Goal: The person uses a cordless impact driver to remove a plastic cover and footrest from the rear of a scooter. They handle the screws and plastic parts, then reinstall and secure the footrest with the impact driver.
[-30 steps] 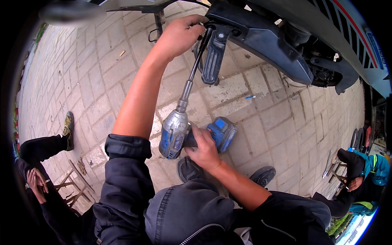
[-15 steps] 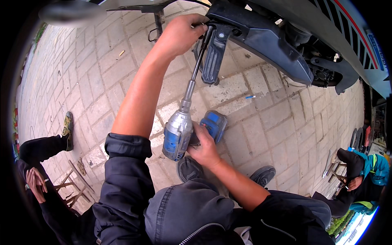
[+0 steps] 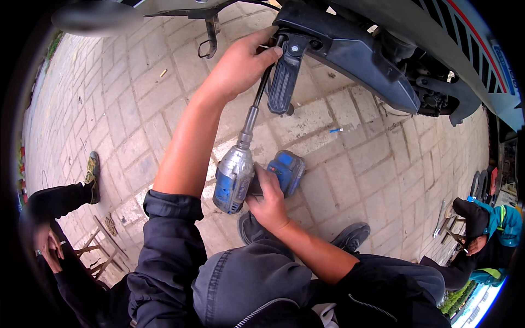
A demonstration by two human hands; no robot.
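Note:
My right hand (image 3: 268,202) is wrapped around the grip of a blue and silver cordless impact wrench (image 3: 232,180). Its blue battery (image 3: 287,169) sticks out to the right of my fingers. A long socket extension (image 3: 260,98) runs from the tool's nose up to the bracket of a black footrest (image 3: 284,82) under a motorbike or scooter. My left hand (image 3: 238,65) is closed around the far end of that extension, thumb across it beside the bracket. The fingertips are partly hidden, as is any fastener there.
The vehicle's black lower cover (image 3: 366,68) spans the top right. A kickstand-like bar (image 3: 210,35) hangs at the upper left. On the paving lies a small blue piece (image 3: 336,130). One person sits by a wooden stool (image 3: 104,249) at left, another in teal (image 3: 495,227) at right.
The impact wrench and my right hand have shifted slightly left. My left hand has slid a little down, its thumb now over the extension's end.

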